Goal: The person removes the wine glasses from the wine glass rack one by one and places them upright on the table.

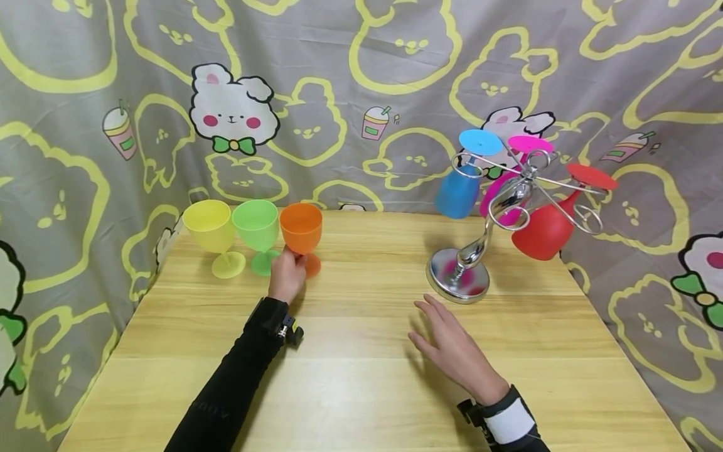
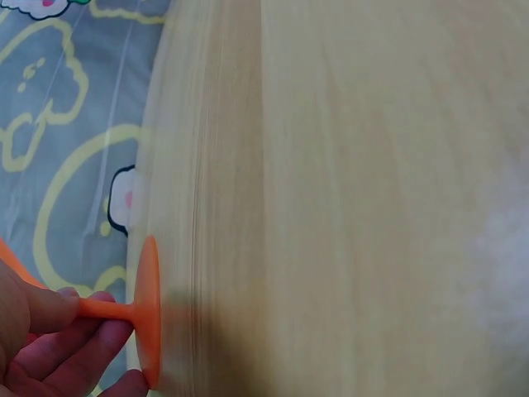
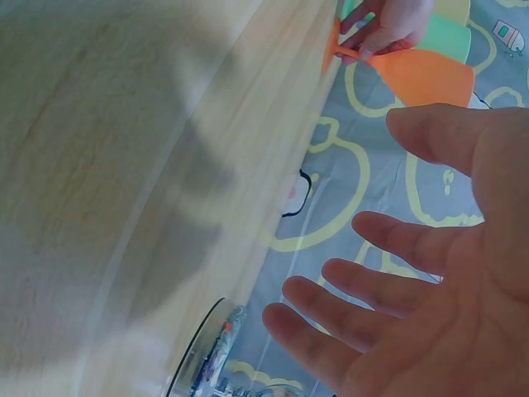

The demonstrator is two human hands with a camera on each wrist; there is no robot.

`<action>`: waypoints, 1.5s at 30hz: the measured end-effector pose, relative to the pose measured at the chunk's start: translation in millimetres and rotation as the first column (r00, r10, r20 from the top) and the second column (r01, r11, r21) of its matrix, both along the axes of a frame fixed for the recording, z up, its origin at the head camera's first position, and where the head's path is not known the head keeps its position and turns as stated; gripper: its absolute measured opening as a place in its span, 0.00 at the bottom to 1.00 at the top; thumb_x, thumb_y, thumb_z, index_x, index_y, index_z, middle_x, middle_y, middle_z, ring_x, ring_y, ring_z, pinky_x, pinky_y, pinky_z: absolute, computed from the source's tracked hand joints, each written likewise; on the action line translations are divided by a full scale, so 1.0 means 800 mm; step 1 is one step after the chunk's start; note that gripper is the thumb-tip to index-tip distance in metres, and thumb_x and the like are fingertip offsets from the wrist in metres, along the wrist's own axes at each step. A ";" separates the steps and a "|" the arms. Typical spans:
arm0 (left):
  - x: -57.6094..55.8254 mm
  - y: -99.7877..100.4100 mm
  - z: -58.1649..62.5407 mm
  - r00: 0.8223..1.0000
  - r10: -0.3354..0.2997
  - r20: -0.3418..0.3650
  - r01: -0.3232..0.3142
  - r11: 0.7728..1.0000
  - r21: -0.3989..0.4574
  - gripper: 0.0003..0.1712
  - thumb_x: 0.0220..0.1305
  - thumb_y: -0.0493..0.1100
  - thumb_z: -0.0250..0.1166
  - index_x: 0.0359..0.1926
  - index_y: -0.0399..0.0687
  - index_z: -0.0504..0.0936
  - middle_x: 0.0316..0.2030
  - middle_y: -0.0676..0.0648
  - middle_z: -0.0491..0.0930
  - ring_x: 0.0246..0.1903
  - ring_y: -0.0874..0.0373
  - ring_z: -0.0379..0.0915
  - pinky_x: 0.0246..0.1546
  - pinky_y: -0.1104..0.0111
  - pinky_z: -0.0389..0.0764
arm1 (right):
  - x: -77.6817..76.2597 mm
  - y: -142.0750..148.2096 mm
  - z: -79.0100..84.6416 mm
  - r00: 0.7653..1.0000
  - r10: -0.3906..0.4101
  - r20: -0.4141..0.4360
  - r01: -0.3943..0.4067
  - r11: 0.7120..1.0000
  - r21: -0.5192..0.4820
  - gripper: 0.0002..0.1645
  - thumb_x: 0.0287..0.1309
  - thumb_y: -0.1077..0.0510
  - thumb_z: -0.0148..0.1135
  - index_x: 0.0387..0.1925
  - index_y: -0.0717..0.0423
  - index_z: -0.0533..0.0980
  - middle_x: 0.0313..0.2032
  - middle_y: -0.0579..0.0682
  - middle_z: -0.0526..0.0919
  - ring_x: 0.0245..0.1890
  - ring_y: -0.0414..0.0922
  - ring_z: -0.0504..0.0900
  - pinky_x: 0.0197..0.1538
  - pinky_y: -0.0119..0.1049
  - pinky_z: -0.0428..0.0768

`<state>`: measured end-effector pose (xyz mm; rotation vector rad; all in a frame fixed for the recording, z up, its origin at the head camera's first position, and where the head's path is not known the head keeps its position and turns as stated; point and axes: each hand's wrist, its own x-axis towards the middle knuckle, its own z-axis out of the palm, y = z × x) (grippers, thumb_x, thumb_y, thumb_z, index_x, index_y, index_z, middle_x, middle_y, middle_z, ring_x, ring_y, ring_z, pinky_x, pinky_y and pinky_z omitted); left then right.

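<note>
My left hand pinches the stem of an orange goblet at the right end of a row. In the left wrist view, thumb and fingers close round the orange stem, just above its flat foot. Beside it stand a green goblet and a yellow goblet, both upright. My right hand hovers over the table with fingers spread and nothing held. It is nearest to the round base of a silver goblet rack. The right wrist view shows its palm and extended fingers.
Upside down on the rack's wire loops hang a blue goblet, a pink goblet and a red goblet. The wooden table meets a patterned curtain at the back and sides.
</note>
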<state>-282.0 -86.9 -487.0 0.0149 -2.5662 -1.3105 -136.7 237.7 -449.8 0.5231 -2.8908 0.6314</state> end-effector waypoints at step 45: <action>0.172 -0.001 0.039 0.997 -0.058 0.050 0.074 0.908 -0.412 0.44 0.67 0.67 0.58 0.69 0.38 0.70 0.65 0.33 0.71 0.64 0.35 0.65 0.60 0.39 0.70 | -0.006 -0.020 0.009 0.998 0.009 0.059 -0.006 0.998 -0.061 0.38 0.68 0.42 0.60 0.70 0.59 0.65 0.73 0.62 0.60 0.70 0.61 0.63 0.68 0.60 0.67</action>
